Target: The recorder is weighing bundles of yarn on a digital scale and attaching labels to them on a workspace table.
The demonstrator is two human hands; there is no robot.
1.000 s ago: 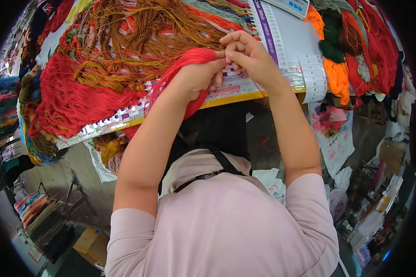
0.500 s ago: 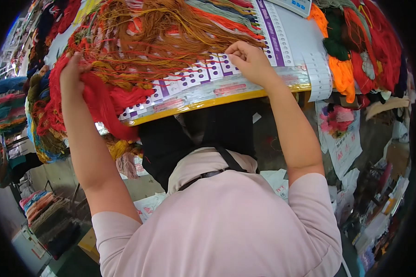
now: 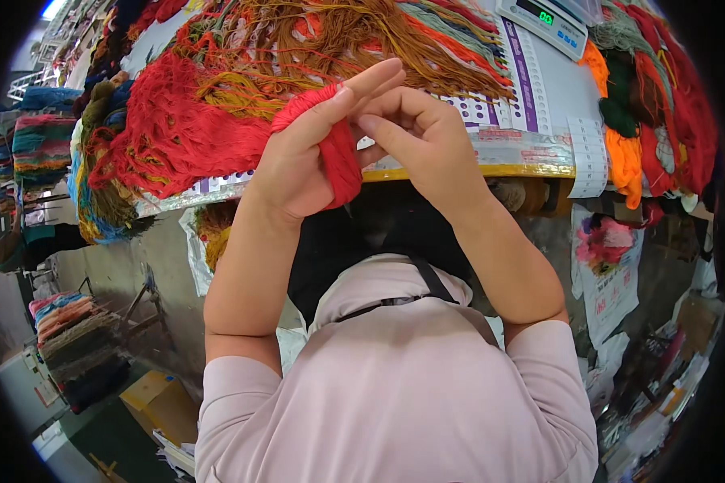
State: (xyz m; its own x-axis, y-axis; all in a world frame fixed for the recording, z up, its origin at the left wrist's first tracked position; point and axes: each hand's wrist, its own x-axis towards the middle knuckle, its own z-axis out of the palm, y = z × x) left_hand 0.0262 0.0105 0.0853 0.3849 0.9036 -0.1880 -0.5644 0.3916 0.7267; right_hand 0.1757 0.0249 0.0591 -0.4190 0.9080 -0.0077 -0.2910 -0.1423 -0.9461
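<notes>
A skein of red yarn (image 3: 187, 133) spreads over the left part of the table. Its gathered end wraps across the palm of my left hand (image 3: 286, 173), which holds it with the fingers extended toward the right. Curled in against those fingers is my right hand (image 3: 437, 153), thumb and fingertips pressed together. Whatever lies in that pinch is too small to make out. Beyond both hands, a layer of brown yarn (image 3: 322, 48) covers the tabletop, with orange and grey-green strands farther back.
White cards with punched holes and a purple stripe (image 3: 532, 97) lie under the yarn. A digital scale (image 3: 544, 24) stands at the back right. Orange yarn (image 3: 627, 165) hangs over the right side. The table's yellow front edge (image 3: 532, 171) runs below my hands.
My left hand has moved right from the table's left side, bringing the red yarn gathered over its palm. My right hand has come down beside it. The head view has shifted slightly.
</notes>
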